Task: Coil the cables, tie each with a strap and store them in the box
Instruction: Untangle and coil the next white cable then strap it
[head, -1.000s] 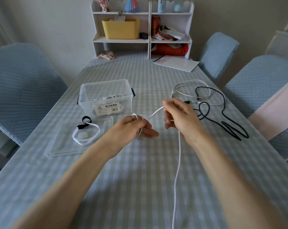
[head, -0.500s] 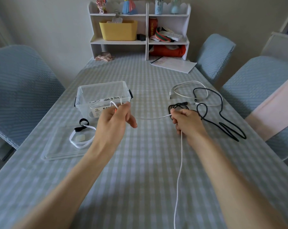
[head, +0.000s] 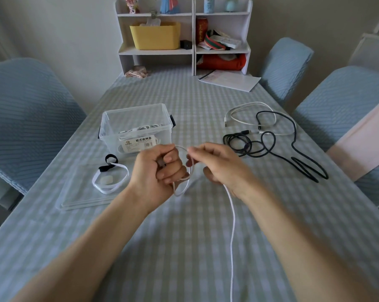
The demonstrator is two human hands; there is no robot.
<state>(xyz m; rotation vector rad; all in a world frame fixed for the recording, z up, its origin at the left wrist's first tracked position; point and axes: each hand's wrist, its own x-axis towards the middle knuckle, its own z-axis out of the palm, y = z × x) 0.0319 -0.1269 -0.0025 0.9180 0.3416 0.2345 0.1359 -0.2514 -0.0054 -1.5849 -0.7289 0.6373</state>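
My left hand grips a small loop of a white cable above the table's middle. Close beside it, my right hand pinches the same cable, whose free length runs down toward me and off the bottom of the view. Behind my hands stands a clear plastic box with a white cable inside. Its flat lid lies to the left, carrying a white strap and a black strap. A black cable and another white cable lie loose at the right.
A white shelf unit with a yellow bin stands at the table's far end, with papers beside it. Blue covered chairs flank the table on both sides.
My hands, spread apart half a second ago with the cable stretched between them, have come together again. A loop of white cable now hangs from my left hand.
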